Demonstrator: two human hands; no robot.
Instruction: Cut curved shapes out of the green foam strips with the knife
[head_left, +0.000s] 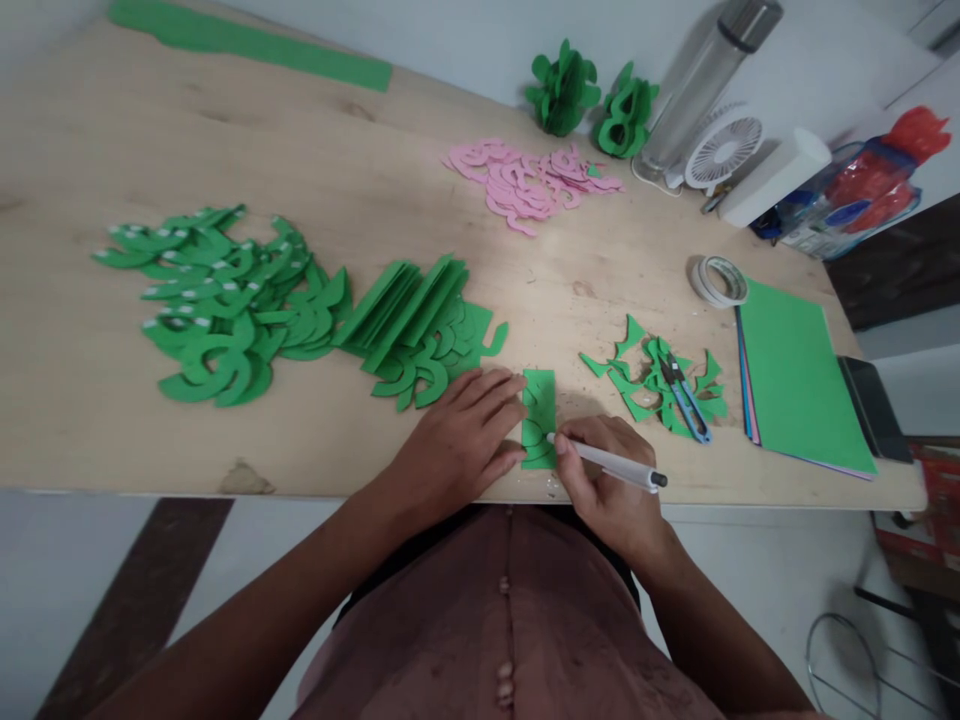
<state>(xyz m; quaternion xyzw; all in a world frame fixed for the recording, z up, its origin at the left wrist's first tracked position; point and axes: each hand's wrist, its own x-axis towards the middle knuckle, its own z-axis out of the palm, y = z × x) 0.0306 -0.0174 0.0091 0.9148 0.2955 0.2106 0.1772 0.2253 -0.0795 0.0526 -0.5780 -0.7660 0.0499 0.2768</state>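
A small green paper rectangle (pixel 538 400) lies at the table's front edge, with dark curved lines drawn on it. My left hand (pixel 469 425) rests flat, its fingertips at the paper's left edge. In my right hand (pixel 611 475) is a white pen (pixel 615 464), its tip touching the paper near the right side. Beyond my left hand sit cut green curved pieces (pixel 431 375) and folded green paper strips (pixel 409 305). Green paper scraps (pixel 641 385) lie to the right, with blue-handled thread snips (pixel 686 400) on top of them.
At left is a heap of green cut-outs (pixel 225 300), some with white tabs. Pink cut-outs (pixel 517 180), green paper shapes (pixel 564 90), a bottle (pixel 705 85) and a fan (pixel 724 150) stand or lie farther back. Tape rolls (pixel 718 281) and green sheets (pixel 802 370) are at right.
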